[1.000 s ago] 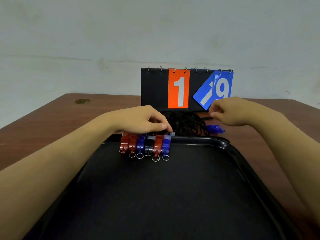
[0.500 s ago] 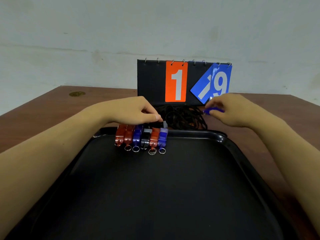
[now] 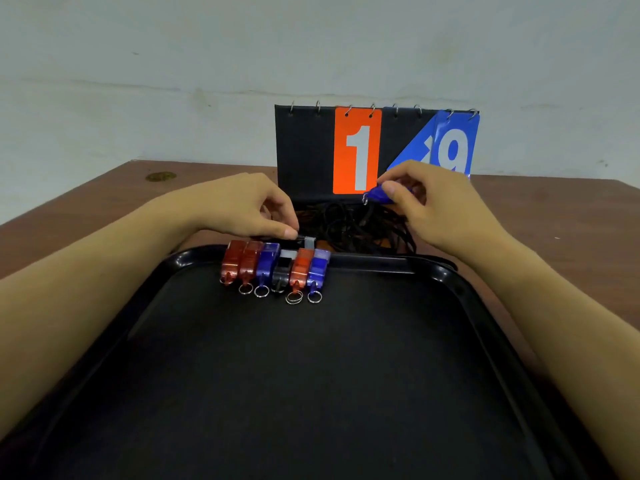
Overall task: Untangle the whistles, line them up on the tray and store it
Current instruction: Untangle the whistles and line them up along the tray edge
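Several whistles, red, blue and black, lie side by side in a row along the far rim of a black tray, key rings pointing towards me. My left hand hovers just behind the row, thumb and forefinger pinching a small dark piece by a grey tip. My right hand holds a blue whistle with a metal ring in the air above a tangle of black cords that lies on the table behind the tray.
A flip scoreboard showing an orange 1 and a blue 9 stands behind the cords, near the wall. The brown table extends left and right of the tray. The tray's near part holds nothing.
My right hand has lifted the blue whistle off the table and carried it up and to the left, over the cords. My left hand stays at the row's far end.
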`<state>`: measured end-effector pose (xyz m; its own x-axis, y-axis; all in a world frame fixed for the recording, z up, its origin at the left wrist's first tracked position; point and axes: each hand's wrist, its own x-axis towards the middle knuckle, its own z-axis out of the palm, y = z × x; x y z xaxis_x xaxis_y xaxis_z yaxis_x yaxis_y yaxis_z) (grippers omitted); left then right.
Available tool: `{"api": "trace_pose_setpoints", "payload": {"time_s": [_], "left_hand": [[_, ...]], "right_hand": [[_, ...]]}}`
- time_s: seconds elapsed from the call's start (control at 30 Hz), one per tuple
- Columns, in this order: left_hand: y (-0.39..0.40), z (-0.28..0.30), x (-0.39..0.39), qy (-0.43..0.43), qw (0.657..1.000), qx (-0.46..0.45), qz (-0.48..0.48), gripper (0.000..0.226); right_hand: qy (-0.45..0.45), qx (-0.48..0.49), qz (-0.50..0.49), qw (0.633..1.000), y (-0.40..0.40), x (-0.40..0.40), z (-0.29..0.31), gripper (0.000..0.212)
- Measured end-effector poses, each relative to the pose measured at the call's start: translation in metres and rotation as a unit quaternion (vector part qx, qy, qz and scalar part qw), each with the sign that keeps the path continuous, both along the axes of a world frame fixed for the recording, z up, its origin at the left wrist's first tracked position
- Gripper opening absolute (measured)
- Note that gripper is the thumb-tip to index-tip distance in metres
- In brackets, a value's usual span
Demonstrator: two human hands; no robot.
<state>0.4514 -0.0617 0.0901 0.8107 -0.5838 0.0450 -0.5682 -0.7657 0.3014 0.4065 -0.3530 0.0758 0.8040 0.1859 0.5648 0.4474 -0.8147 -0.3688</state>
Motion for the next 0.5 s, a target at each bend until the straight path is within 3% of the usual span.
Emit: {"api": "trace_pose_setpoints", "payload": {"time_s": [0.3,0.5], "left_hand": [[0.008,0.0,-0.005,0.022,1.0,-0.002,-0.015,0.03],[0.01,-0.002,-0.002,0.034,0.999,-0.001,-0.013,0.027]], "right_hand": [[0.032,0.053,0.013,0.998,-0.007,-0.006,-0.005,0.022],[0.062,0.106,0.017,0.992,-0.007,-0.012,-0.01,0.017]]}}
